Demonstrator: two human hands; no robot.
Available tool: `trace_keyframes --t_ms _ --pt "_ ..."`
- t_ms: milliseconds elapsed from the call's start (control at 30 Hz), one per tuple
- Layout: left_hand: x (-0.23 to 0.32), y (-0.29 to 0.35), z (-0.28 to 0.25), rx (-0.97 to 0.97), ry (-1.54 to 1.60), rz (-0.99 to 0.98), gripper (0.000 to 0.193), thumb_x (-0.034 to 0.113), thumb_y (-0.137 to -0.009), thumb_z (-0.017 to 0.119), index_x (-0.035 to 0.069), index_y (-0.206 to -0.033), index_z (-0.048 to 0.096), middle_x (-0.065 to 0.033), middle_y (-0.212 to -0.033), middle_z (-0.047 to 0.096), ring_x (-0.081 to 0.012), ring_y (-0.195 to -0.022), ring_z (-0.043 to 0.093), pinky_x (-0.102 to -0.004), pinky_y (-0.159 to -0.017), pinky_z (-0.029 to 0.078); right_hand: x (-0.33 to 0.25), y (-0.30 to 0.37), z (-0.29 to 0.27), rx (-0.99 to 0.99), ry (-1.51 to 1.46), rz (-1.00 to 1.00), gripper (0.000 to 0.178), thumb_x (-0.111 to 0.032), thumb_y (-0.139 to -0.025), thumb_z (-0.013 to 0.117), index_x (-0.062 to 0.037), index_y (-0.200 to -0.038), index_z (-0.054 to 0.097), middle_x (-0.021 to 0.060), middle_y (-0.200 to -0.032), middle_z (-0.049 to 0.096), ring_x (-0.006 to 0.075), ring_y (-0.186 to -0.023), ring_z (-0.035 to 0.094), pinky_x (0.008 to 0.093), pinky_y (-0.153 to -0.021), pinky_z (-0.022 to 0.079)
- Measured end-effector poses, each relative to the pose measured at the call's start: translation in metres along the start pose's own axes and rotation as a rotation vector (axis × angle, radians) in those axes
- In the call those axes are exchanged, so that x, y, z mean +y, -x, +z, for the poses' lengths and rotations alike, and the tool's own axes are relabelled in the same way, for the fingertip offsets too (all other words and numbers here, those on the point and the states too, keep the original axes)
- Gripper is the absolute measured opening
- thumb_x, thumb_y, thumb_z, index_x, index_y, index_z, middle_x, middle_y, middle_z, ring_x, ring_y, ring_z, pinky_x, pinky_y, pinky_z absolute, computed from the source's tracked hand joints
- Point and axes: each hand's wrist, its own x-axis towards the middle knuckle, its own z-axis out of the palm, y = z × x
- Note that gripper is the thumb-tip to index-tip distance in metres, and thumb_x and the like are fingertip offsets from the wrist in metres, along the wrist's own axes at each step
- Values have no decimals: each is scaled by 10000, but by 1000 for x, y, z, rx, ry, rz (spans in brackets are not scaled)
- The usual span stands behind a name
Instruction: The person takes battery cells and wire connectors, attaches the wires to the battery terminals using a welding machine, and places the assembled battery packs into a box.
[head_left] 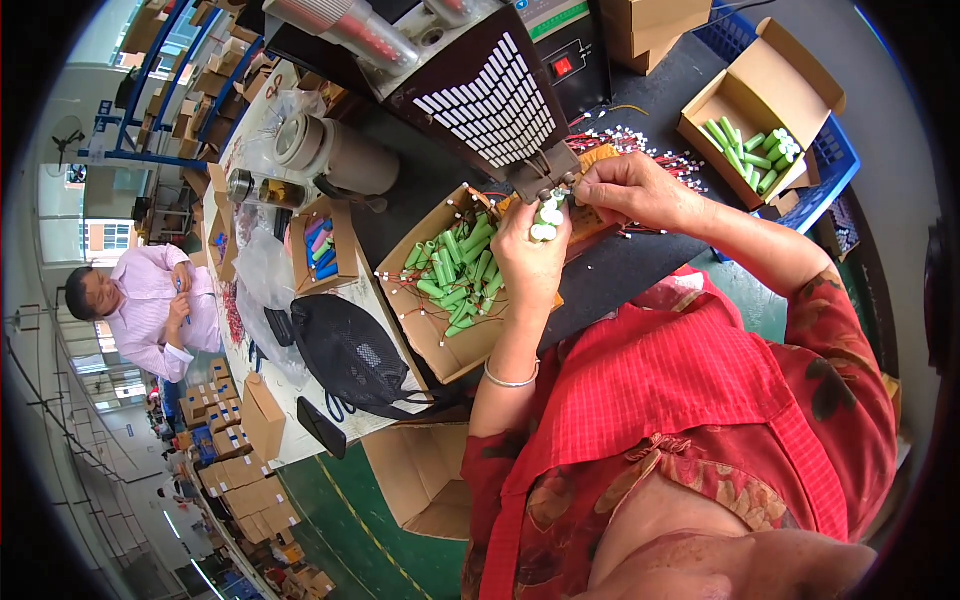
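Green cells (546, 215) gripped in left hand (527, 258) fingers, right hand (625, 190) pinching something hidden — welder tip (545, 183) partly obscured

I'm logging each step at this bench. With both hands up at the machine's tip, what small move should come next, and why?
Probably a slight nudge of the green cells up under the welder head. The left hand grips the cells just below that tip, and the right hand pinches something beside it, so both seem to be lining up.
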Motion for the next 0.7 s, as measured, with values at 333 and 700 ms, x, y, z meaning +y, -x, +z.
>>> trace_keyframes --t_ms 333,700 --pt "-8 6 -1 21 -88 -24 160 36 -701 692 -26 -807 588 -89 -713 613 -151 -618 586 -287 -577 466 1 -10 3 -23 71 -102 248 -234 -884 536 -7 -797 581 -16 -612 515 46 -567 475 216 -499 397" --pt "12 32 -26 -135 1377 -1069 296 70 -812 611 57 -1094 522 -80 -1017 593 -153 -935 570 -281 -793 484 -5 24 11 -163 567 -786 154 -183 -781 620 -53 -859 594 106 -773 599 283 -717 593 361 -604 472"
